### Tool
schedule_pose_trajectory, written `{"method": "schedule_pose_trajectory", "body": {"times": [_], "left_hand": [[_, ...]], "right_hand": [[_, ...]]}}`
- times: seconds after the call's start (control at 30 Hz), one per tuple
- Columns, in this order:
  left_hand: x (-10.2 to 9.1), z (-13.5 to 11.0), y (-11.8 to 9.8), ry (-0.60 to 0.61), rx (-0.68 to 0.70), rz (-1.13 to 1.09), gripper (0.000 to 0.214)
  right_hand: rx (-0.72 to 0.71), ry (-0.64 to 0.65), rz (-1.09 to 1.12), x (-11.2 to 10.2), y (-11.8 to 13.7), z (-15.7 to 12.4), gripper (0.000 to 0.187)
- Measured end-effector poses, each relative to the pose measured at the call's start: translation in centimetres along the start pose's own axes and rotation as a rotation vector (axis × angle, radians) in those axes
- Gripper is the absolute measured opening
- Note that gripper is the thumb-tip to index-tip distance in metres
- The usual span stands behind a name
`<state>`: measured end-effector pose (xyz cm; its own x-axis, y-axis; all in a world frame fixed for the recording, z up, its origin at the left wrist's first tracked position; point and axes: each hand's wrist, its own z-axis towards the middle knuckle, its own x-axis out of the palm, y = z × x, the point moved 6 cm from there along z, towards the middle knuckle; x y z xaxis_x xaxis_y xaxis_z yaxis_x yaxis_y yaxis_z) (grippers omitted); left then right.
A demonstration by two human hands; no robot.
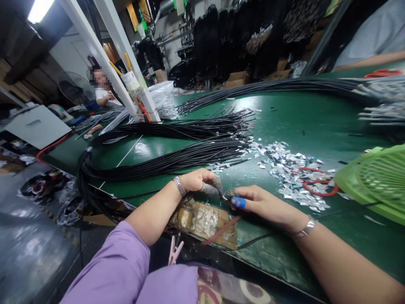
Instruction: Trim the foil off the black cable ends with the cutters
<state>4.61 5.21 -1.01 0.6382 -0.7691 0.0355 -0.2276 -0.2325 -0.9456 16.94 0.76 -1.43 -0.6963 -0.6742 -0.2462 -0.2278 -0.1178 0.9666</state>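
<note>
My left hand (205,183), with covers on its fingertips, is closed in a pinch near the table's front edge. My right hand (255,200), a blue wrap on its thumb, pinches close beside it. Between the fingertips is the end of a thin black cable (224,197), mostly hidden by the fingers. Below the hands lies a taped cardboard piece (205,219) with a reddish-brown strip (223,230) across it. Behind them, bundles of black cables (177,158) lie with their stripped ends pointing right.
Silvery foil scraps (287,169) and red rings (321,188) lie right of the bundles. A green plastic basket (373,181) stands at the right. White posts (117,46) rise from the green table (303,114). Two other people sit or stand around it. A pink clothespin (174,251) is at the front edge.
</note>
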Motion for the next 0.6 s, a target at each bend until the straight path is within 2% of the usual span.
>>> {"method": "schedule_pose_trajectory", "body": {"times": [0.2,0.43,0.6], "left_hand": [[0.11,0.08,-0.04,0.037,0.063,0.022,0.037],[-0.1,0.18,0.34,0.007,0.007,0.046,0.03],[-0.26,0.28,0.52,-0.048,-0.002,0.076,0.038]], "right_hand": [[-0.044,-0.024,-0.054,-0.04,0.25,0.09,0.054],[-0.002,-0.029,-0.013,0.02,-0.07,0.12,0.057],[0.014,-0.175,0.039,-0.72,-0.49,0.27,0.058]]}}
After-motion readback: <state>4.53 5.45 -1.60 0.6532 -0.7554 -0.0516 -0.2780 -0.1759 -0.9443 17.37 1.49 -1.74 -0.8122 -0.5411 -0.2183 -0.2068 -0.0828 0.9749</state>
